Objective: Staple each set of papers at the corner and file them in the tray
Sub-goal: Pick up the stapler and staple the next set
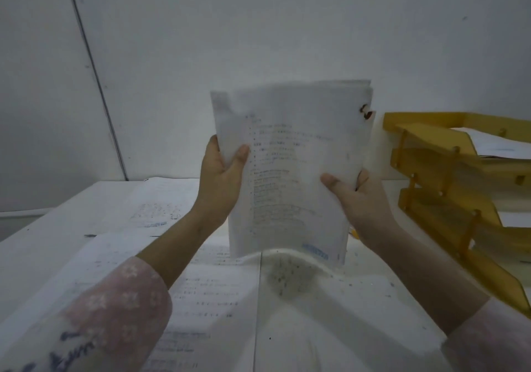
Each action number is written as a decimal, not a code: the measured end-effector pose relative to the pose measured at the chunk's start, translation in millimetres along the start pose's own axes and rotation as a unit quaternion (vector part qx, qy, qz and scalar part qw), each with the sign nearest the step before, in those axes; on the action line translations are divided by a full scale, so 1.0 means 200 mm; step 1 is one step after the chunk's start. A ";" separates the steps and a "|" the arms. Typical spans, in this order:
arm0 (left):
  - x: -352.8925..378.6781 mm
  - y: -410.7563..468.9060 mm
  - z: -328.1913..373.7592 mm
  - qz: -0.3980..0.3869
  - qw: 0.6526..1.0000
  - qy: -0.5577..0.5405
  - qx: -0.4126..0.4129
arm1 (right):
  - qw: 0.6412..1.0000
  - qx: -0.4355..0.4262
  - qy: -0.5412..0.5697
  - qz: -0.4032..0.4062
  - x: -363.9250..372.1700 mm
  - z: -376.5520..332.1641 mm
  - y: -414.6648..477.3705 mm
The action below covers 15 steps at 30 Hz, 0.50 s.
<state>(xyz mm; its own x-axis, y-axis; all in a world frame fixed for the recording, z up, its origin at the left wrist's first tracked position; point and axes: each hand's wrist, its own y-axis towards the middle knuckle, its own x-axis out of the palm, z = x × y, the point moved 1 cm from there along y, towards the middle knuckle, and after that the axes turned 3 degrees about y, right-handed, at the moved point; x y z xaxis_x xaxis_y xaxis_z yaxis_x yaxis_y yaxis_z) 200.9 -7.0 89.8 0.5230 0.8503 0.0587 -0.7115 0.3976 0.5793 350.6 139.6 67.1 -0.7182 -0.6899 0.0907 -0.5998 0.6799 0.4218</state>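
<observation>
1. a set of papers (pixel 290 170) is held upright at the centre of the frame, above the table (pixel 34 245); its print is blurred and cannot be read.
2. the stack's left edge is gripped by the left hand (pixel 221 176), thumb laid on the front sheet; the other fingers are hidden behind the paper.
3. the lower right edge is gripped likewise by the right hand (pixel 359 202), thumb in front, fingers concealed.
4. small brown marks (pixel 366 111) are seen at the stack's upper right edge; what they are cannot be told.
5. a yellow tiered tray (pixel 448 176) is seen at the right of the frame, cut off by the edge.
6. loose sheets (pixel 212 294) are spread on the table in the lower half, partly covered by a pink sleeve (pixel 120 308).
</observation>
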 end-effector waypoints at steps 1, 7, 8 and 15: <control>0.00 -0.02 -0.05 0.002 1.000 0.010 -0.017 | 1.000 0.013 -0.006 0.003 -0.01 0.04 -0.01; 0.01 -0.13 -0.28 -0.010 0.995 0.066 -0.078 | 0.999 0.052 -0.012 0.009 -0.01 0.19 -0.04; 0.02 -0.13 -0.28 -0.007 0.994 0.071 -0.077 | 0.998 0.054 -0.011 0.014 -0.01 0.19 -0.03; 0.07 -0.03 -0.22 0.003 0.998 0.051 -0.042 | 0.999 0.028 0.007 0.038 -0.01 0.12 0.05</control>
<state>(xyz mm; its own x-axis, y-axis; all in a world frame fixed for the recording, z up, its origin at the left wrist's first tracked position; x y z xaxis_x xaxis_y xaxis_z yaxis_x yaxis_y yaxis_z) 192.1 18.2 52.1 0.4707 0.8820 -0.0226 -0.7540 0.4155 0.5087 338.2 153.3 49.0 -0.7575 -0.6393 0.1324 -0.5632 0.7424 0.3629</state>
